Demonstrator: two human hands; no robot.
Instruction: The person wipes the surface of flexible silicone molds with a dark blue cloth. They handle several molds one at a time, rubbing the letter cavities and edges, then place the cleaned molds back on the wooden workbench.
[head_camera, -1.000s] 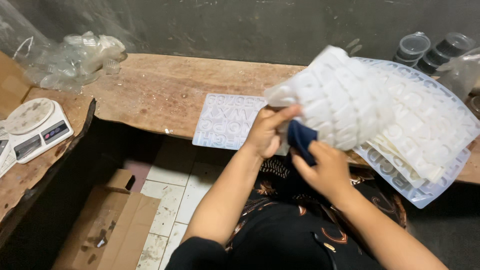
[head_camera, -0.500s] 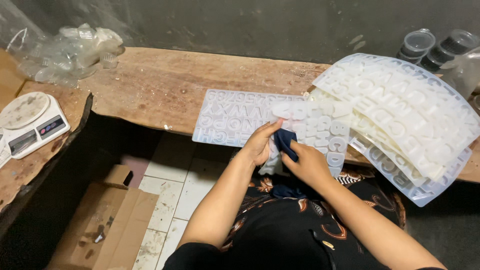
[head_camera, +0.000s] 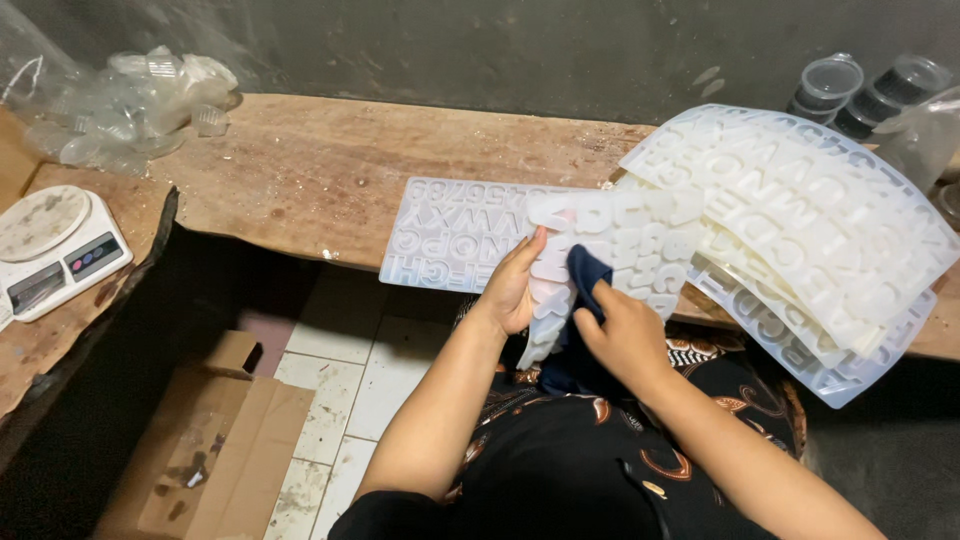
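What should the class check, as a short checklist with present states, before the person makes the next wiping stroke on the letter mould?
1. Left hand grips the white letter mould at its edge: ok.
2. Right hand presses the dark blue cloth against that mould: ok.
3. Mould fully supported by the wooden bench: not ok, its lower edge hangs over the lap.
4. Stack of moulds resting steady: cannot tell; it overhangs the bench edge.
5. Flat mould lies clear of both hands: ok.

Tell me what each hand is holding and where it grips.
The left hand holds a white letter mold by its left edge. The right hand grips a dark blue cloth, pressing it against the mold's near side.
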